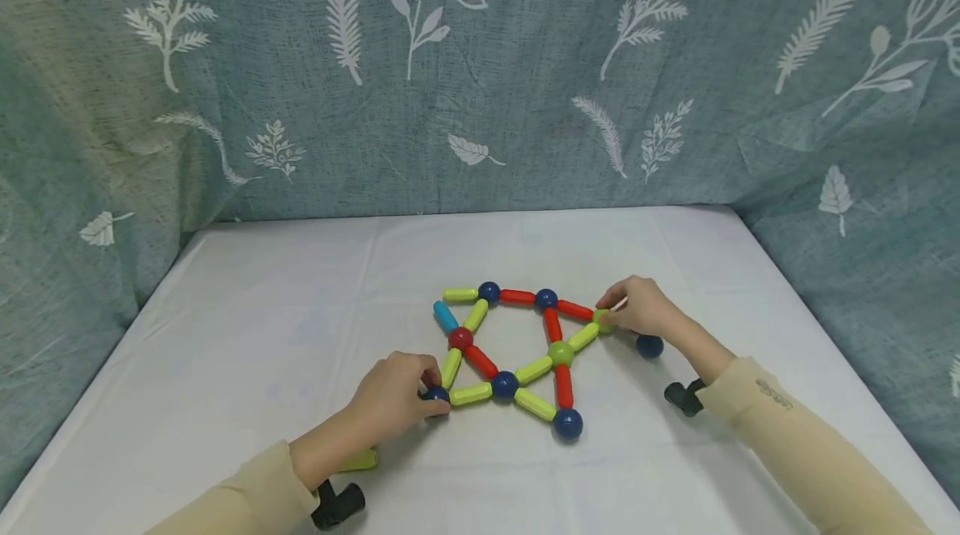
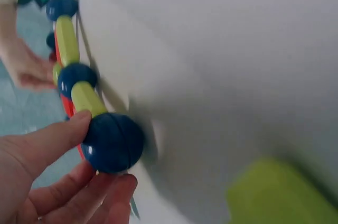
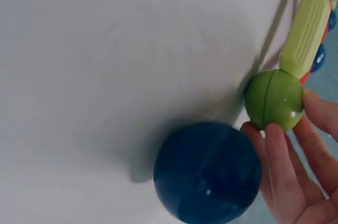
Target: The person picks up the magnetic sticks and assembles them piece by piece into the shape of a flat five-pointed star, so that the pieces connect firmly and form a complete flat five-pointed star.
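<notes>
A flat frame of coloured rods and balls lies across the table's middle. At its near left corner my left hand [image 1: 393, 389] pinches a dark blue ball [image 2: 113, 142] between thumb and fingers; two yellow-green rods meet there. My right hand [image 1: 643, 307] holds a green ball [image 3: 273, 100] at the far right corner, where a red rod [image 1: 576, 311] and a yellow-green rod [image 1: 583, 338] join. Between the hands sit another green ball [image 1: 560, 353], a blue ball [image 1: 505, 386] and a red ball [image 1: 461, 339]. A light blue rod [image 1: 446, 317] sticks out from the red ball.
A loose dark blue ball [image 1: 649, 346] rests just below my right hand. Partly hidden by my left wrist lies a loose yellow-green rod [image 1: 360, 460]. The white cloth-covered table [image 1: 247, 327] ends at a teal leaf-patterned curtain [image 1: 525, 143] behind.
</notes>
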The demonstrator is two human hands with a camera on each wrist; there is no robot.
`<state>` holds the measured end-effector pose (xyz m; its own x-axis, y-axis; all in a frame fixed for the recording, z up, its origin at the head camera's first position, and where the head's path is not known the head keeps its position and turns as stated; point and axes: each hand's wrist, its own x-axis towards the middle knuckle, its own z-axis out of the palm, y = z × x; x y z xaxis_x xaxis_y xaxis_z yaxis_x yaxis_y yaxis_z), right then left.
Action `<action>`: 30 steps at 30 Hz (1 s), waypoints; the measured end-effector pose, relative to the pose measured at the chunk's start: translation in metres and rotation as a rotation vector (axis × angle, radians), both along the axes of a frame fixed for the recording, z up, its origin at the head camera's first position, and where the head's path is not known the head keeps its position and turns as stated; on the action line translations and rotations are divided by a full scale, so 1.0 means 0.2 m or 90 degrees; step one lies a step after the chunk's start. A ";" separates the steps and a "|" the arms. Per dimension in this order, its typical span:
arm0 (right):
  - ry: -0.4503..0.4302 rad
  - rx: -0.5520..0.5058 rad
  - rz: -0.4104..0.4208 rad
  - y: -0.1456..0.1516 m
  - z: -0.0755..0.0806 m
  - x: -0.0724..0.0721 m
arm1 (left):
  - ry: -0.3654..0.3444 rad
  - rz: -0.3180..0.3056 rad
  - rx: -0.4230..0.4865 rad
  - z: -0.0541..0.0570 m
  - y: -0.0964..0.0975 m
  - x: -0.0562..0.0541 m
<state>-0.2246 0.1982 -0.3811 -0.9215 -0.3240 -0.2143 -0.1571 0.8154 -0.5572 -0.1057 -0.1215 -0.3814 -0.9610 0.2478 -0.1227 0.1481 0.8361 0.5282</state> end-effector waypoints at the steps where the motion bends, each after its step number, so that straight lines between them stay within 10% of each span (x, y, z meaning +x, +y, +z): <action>1: 0.002 0.002 0.003 0.00 0.00 0.01 | -0.002 0.006 -0.003 0.00 -0.02 -0.01; 14: -0.065 -0.072 0.035 0.03 -0.03 0.25 | -0.038 0.023 0.031 0.03 -0.18 -0.20; 30: -0.192 -0.207 0.078 0.03 -0.07 0.48 | -0.021 0.016 0.019 0.01 -0.14 -0.41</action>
<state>-0.1283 0.2042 -0.3960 -0.7842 -0.5211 -0.3369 -0.0325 0.5767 -0.8163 -0.1885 -0.1492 -0.3801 -0.9624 0.2282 -0.1475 0.1096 0.8227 0.5578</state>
